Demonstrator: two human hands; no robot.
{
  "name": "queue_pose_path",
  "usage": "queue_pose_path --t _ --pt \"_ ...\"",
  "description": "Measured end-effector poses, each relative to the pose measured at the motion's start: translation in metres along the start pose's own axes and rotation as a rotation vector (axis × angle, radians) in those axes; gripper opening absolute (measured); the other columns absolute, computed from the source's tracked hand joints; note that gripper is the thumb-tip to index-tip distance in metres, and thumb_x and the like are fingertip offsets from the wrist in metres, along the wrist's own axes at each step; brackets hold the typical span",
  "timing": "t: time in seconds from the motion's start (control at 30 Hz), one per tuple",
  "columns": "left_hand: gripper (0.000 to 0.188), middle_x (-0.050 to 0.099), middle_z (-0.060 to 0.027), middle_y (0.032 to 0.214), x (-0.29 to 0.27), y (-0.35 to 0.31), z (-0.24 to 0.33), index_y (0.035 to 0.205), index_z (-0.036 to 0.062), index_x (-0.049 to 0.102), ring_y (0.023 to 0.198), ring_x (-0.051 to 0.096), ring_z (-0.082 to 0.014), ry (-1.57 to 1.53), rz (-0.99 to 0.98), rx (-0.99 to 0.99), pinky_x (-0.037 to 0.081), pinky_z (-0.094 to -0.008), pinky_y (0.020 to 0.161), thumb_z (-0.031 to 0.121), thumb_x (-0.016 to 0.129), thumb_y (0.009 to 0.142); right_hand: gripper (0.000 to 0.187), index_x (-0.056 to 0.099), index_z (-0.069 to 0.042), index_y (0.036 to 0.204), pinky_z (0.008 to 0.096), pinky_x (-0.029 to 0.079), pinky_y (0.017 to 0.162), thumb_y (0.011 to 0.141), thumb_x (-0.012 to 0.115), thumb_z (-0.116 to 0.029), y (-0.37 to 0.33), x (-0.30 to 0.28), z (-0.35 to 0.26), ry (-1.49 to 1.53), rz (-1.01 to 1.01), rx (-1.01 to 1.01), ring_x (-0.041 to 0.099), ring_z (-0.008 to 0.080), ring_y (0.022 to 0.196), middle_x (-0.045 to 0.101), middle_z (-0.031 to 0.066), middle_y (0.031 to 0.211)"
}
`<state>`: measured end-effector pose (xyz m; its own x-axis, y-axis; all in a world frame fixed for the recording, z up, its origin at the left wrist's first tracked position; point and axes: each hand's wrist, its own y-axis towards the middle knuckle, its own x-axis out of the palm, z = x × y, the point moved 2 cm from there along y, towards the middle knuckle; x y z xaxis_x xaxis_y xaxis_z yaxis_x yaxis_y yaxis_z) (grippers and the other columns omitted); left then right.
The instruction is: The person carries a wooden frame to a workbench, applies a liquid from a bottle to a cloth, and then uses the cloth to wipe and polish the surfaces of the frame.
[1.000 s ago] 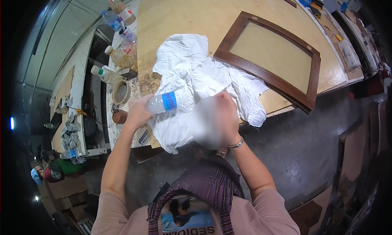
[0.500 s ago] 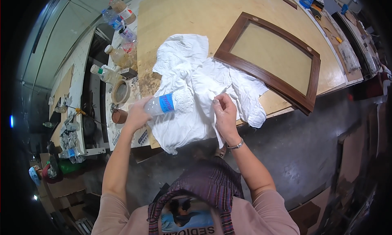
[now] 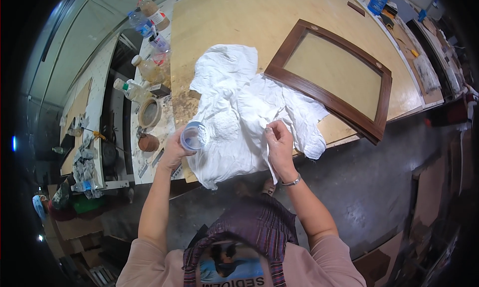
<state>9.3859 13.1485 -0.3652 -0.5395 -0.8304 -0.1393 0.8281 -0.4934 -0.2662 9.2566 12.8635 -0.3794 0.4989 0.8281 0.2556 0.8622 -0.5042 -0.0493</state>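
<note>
My left hand (image 3: 174,149) is wrapped round a cut-off clear plastic bottle (image 3: 188,137), its round mouth turned up and some white powder on its rim. Beside it, a heap of white powder (image 3: 223,126) lies on a crumpled white cloth (image 3: 219,162). My right hand (image 3: 281,146) pinches the cloth at its near right part, thumb against bent fingers, and a strip of cloth hangs below. The cloth is spread over the front edge of a wooden board (image 3: 209,17).
A brown framed cabinet door (image 3: 319,95) lies on the board at the right, touching the cloth. Along the left stand several plastic bottles (image 3: 147,70), a round container (image 3: 148,112) and a brown pot (image 3: 148,143). A blue canister (image 3: 378,1) stands at the far right.
The cut-off bottle was tipped over the cloth with its mouth to the right; it is now turned upright, drawn slightly back from the powder. My right hand keeps its pinch on the cloth.
</note>
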Motion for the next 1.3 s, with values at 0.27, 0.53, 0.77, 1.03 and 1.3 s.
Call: queue_pose_path --t 0.27,0.53,0.77,1.03,1.3 --pt "0.074 0.06 -0.0024 0.114 -0.006 -0.007 -0.001 0.125 0.0046 0.056 0.107 0.056 -0.0162 0.08 0.111 0.01 0.043 -0.0298 0.095 -0.013 0.068 0.054 0.005 0.053 -0.003 0.086 0.0187 0.033 0.062 0.091 0.053 -0.002 -0.001 0.012 0.002 -0.006 -0.02 0.017 0.04 0.003 0.07 0.046 -0.0054 0.075" --pt "0.061 0.063 -0.0168 0.11 -0.011 -0.001 -0.003 0.118 0.0054 0.06 0.104 0.059 -0.032 0.776 0.316 0.241 0.045 -0.0364 0.09 -0.006 0.061 0.058 0.009 0.049 0.0 0.083 0.0275 0.037 0.06 0.089 0.05 -0.007 0.021 0.04 0.032 -0.102 -0.122 0.044 0.042 0.0113 0.066 0.047 0.0031 0.069" --pt "0.058 0.063 -0.0184 0.111 -0.001 0.014 -0.008 0.114 0.0054 0.062 0.102 0.058 -0.0366 0.865 0.305 0.284 0.045 -0.0394 0.09 -0.006 0.06 0.056 0.01 0.047 -0.001 0.082 0.0265 0.036 0.059 0.09 0.049 -0.006 0.021 0.064 0.036 0.033 -0.177 0.192 0.038 0.0093 0.065 0.044 0.001 0.068" --pt "0.068 0.064 -0.0091 0.106 0.014 0.022 -0.009 0.115 0.001 0.06 0.101 0.059 -0.0199 0.315 0.146 0.075 0.043 -0.0283 0.091 -0.009 0.061 0.047 0.01 0.045 -0.003 0.082 0.0238 0.035 0.06 0.091 0.049 -0.006 0.023 0.066 0.035 0.038 -0.217 0.111 0.038 0.0073 0.066 0.043 -0.0012 0.07" --pt "0.081 0.06 -0.0035 0.116 -0.001 0.012 -0.013 0.126 0.002 0.054 0.107 0.057 -0.016 -0.18 0.047 -0.074 0.044 -0.0291 0.095 -0.015 0.066 0.048 0.011 0.045 -0.002 0.081 0.0241 0.035 0.06 0.09 0.05 -0.005 0.021 0.062 0.032 0.012 -0.203 0.093 0.038 0.0076 0.066 0.043 -0.0012 0.07"
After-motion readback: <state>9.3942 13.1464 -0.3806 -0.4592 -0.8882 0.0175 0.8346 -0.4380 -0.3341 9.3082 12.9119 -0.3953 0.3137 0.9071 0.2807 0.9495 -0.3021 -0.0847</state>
